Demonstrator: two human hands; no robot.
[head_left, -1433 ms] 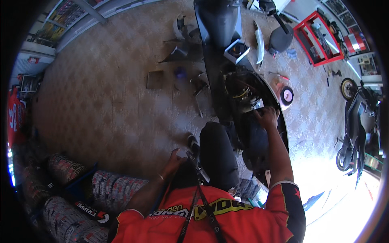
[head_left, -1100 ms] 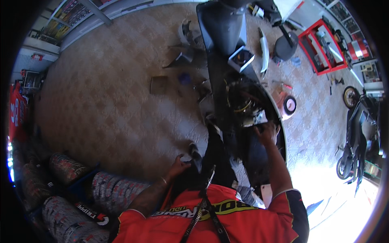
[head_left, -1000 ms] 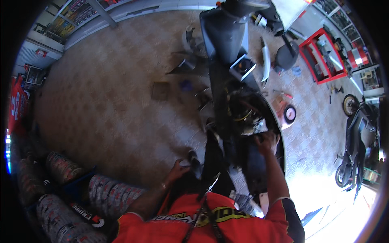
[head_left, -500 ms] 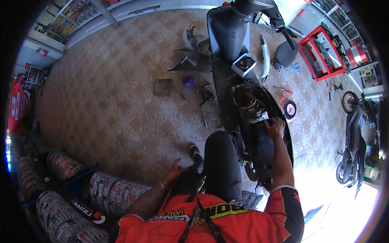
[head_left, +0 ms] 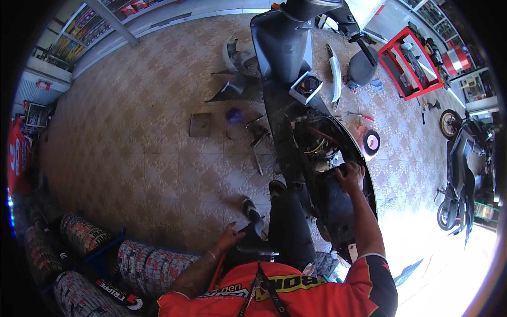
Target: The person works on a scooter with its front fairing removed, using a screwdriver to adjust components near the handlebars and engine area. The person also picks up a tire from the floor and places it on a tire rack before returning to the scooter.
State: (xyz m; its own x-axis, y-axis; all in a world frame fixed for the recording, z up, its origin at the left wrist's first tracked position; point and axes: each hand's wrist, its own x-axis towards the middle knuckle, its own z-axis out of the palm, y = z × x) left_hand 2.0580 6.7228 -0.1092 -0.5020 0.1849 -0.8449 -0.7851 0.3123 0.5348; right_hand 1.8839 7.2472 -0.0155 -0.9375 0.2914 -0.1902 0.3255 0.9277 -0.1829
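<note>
A partly stripped black scooter (head_left: 288, 121) stands in front of me, its frame and wiring (head_left: 317, 140) exposed where panels are off. My right hand (head_left: 351, 177) is closed over the front rim of the black under-seat storage box (head_left: 335, 208), inside the scooter's rear body. Beside my left thigh is my left hand (head_left: 228, 239), its fingers loosely stretched and nothing visible in it. An opened white box (head_left: 306, 87) with a dark round part inside rests on the scooter's floorboard.
Removed panels (head_left: 237, 90), a shallow square tray (head_left: 200, 125) and tools (head_left: 259, 158) lie left of the scooter. Right of it are a tape roll (head_left: 371, 141), a screwdriver (head_left: 362, 115), the seat (head_left: 363, 67) and a red tool cart (head_left: 411, 63). Wrapped tyres (head_left: 153, 267) line the lower left; another motorcycle (head_left: 462, 169) stands right.
The view has shifted, so the scooter and floor items sit further left. My legs have moved and a second shoe now shows. My right hand stays on the storage box rim.
</note>
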